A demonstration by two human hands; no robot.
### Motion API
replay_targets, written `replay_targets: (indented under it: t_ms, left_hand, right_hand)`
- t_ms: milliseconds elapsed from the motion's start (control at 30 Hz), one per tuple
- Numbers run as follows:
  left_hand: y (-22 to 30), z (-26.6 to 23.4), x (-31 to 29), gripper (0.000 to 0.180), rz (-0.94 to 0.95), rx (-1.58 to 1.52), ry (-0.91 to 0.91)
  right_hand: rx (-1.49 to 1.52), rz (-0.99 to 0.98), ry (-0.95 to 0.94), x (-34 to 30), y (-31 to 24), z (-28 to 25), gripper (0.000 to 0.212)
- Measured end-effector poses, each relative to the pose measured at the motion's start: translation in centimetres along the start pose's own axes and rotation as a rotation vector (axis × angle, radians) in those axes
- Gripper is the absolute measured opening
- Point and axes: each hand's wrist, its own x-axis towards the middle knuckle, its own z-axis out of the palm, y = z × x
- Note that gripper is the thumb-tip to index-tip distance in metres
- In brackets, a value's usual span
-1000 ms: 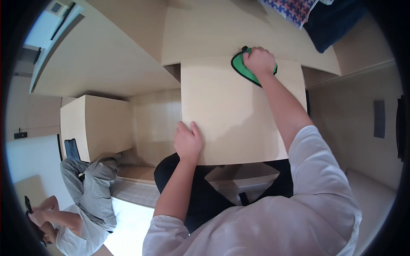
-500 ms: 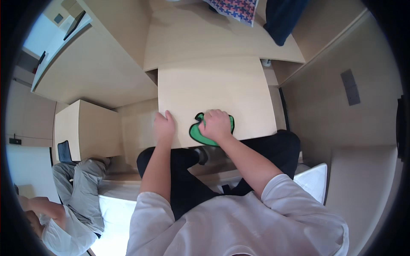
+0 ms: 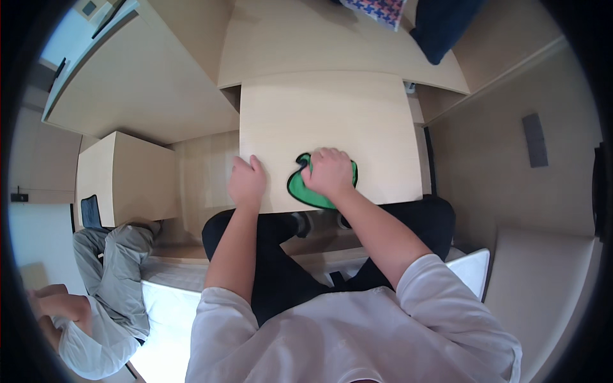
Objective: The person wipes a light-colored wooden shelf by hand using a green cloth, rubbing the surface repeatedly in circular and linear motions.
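Under my right hand (image 3: 331, 173) lies a flat green cloth piece with black edging (image 3: 306, 189). It sits near the front edge of a pale wooden tabletop (image 3: 306, 115). The curled fingers of that hand press on the cloth and grip it, covering its right part; a small curled black-edged tip shows at its upper left. My left hand (image 3: 248, 179) is closed around the tabletop's left edge, with the thumb on top and the fingertips partly hidden.
Another person in grey trousers (image 3: 121, 268) sits at the left, beside a wooden box-like cabinet (image 3: 140, 179). Beyond the table, a raised wooden surface (image 3: 332, 45) carries dark blue fabric (image 3: 440, 29) and a patterned cloth (image 3: 380, 11). A wooden wall (image 3: 491, 147) stands at the right.
The whole view has shifted slightly, so the table and hands appear higher. Against the tabletop, both hands and the green cloth stay in nearly the same place.
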Motion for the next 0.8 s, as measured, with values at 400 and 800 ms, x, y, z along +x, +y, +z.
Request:
replay_targets:
  t_ms: [400, 800]
  left_hand:
    - [0.8, -0.1, -0.2, 0.043, 0.048, -0.115, -0.046]
    - [0.8, -0.3, -0.2, 0.041, 0.046, -0.105, -0.035]
  right_hand:
    - [-0.038, 0.044, -0.055, 22.9, 1.9, 6.9, 0.037]
    - [-0.103, 0.045, -0.115, 22.4, -2.0, 7.0, 0.036]
